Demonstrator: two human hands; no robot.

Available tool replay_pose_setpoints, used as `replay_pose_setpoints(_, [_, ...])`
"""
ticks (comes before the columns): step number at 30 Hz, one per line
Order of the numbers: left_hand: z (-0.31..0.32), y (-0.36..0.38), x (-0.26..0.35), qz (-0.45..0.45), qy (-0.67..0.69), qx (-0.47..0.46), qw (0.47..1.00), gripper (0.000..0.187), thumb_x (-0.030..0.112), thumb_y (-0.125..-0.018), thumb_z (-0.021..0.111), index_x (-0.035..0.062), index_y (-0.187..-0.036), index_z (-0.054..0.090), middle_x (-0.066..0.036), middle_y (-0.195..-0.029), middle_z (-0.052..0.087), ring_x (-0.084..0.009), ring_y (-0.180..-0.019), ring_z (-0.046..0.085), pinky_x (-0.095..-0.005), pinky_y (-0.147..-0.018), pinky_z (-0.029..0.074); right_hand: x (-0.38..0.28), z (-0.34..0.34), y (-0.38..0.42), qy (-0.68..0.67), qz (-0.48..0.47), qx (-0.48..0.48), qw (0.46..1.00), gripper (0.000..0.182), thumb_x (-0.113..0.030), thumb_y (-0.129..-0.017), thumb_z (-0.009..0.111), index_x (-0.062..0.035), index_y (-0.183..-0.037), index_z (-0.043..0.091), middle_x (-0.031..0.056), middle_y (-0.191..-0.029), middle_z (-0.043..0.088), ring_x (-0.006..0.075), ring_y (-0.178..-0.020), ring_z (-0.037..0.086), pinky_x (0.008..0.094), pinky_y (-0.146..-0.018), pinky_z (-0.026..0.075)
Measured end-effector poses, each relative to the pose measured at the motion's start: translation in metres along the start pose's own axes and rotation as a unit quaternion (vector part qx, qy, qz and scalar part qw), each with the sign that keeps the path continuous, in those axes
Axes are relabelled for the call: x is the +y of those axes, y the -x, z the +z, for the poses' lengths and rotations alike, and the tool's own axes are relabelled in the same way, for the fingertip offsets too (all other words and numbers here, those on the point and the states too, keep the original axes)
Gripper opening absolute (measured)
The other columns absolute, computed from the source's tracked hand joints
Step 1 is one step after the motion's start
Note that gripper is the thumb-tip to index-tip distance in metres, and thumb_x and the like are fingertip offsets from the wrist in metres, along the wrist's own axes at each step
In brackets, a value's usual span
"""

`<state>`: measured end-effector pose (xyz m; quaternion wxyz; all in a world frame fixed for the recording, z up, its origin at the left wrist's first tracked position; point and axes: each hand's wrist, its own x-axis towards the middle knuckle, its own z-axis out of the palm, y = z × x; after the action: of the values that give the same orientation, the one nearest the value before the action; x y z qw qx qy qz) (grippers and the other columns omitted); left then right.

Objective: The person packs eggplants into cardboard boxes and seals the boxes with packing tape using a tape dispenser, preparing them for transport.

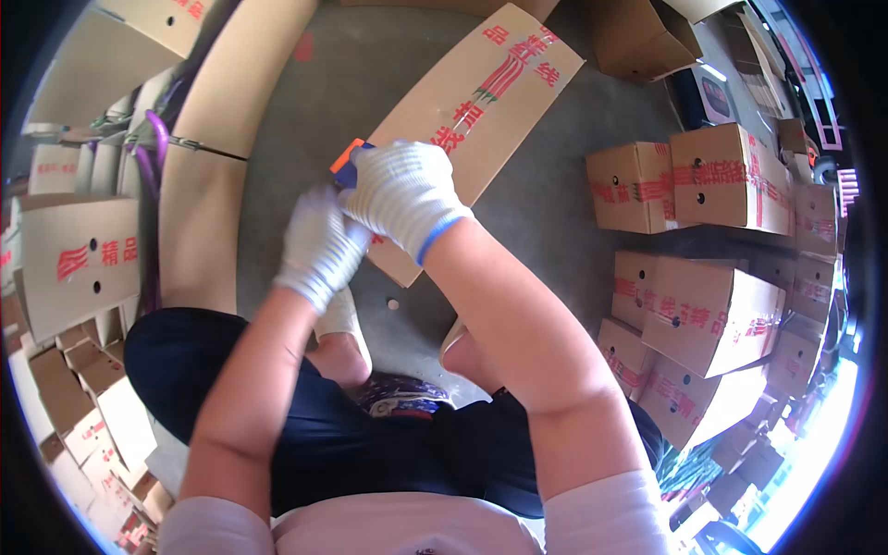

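Note:
A long, closed cardboard box [518, 102] with red printing and clear tape along its top lies slanted on the floor in front of me. My right hand [402, 190], in a white striped knit glove with a blue cuff, is closed over its near-left part. It grips an orange and blue tool [346, 165] that looks like a tape dispenser, mostly hidden by the fingers. My left hand [322, 242], gloved the same way, is just left of the right hand and close against it. Motion smears its fingers, so I cannot make out what they hold.
Tan cardboard [208, 157] stands along the left, with a printed carton [79, 264] beyond it. Stacked cartons [708, 314] stand on the right. An opened box [643, 42] is at the back right. My feet are on the grey floor [546, 176] below the box.

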<state>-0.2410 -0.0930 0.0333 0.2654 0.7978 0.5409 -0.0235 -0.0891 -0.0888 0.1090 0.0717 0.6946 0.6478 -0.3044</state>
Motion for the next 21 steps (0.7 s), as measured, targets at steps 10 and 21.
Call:
replay_pose_setpoints(10, [0.044,0.027,0.041,-0.021,-0.232,-0.062,0.971,0.124,0.071,-0.067,0.072,-0.0059,-0.151,0.024,-0.033,-0.153,0.024,-0.0495,-0.144,0.022,-0.0508,-0.119,0.023,0.049,0.033,0.111,-0.021,-0.001,0.098,0.995,0.047,-0.045,-0.082,0.066,-0.0156,-0.12,0.065,0.0162,-0.092,0.068,0.0327,-0.086,0.07,0.0441,-0.073,0.057])
replay_pose_setpoints(21, [-0.056,-0.046,-0.058,0.01,-0.123,-0.002,0.992,0.08,0.05,-0.08,0.071,-0.0032,-0.136,0.048,-0.024,-0.123,0.064,-0.0376,-0.11,0.064,-0.0412,-0.097,0.05,0.03,0.063,0.034,-0.09,-0.062,0.242,0.964,0.052,-0.038,-0.079,0.071,-0.0279,-0.128,0.062,0.0171,-0.094,0.066,0.0366,-0.082,0.068,0.0443,-0.074,0.057])
